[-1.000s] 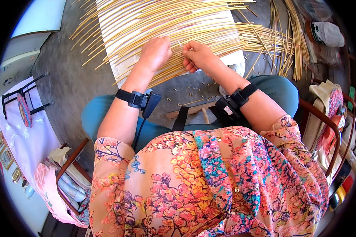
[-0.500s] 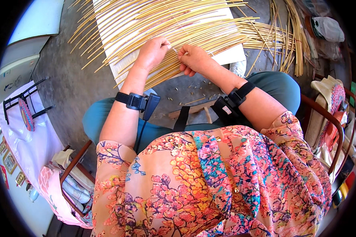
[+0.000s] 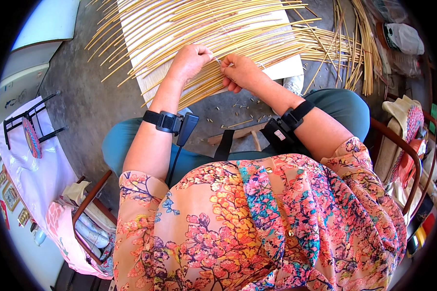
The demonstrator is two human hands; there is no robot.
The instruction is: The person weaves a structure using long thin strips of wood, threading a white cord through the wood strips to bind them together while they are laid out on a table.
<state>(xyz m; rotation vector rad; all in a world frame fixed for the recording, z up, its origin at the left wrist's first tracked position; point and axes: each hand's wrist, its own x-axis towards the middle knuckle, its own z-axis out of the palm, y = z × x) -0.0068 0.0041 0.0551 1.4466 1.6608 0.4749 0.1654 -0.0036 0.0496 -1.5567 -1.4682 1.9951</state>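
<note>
Long thin yellow stalks (image 3: 179, 36) lie side by side in a row across a white board (image 3: 287, 69). A line of thin string crosses them. My left hand (image 3: 191, 60) is held over the near stalks, its thumb and forefinger pinched on a white string (image 3: 217, 59). Close on its right, my right hand (image 3: 243, 73) pinches the same string, its other fingers curled under. Only a short bit of string shows between the fingertips. Both hands sit at the near edge of the row.
More loose stalks (image 3: 330, 51) and an upright bundle (image 3: 366, 48) lie to the right. Short offcuts and a wooden piece (image 3: 238, 132) are on the grey floor. A black stool frame (image 3: 31, 123) rests on a covered surface at left. A wooden chair arm (image 3: 403, 145) curves at right.
My left fingertips have shifted slightly right, toward the right hand, and extend a little more. Both hands keep their pinch, and the stalks lie as before.
</note>
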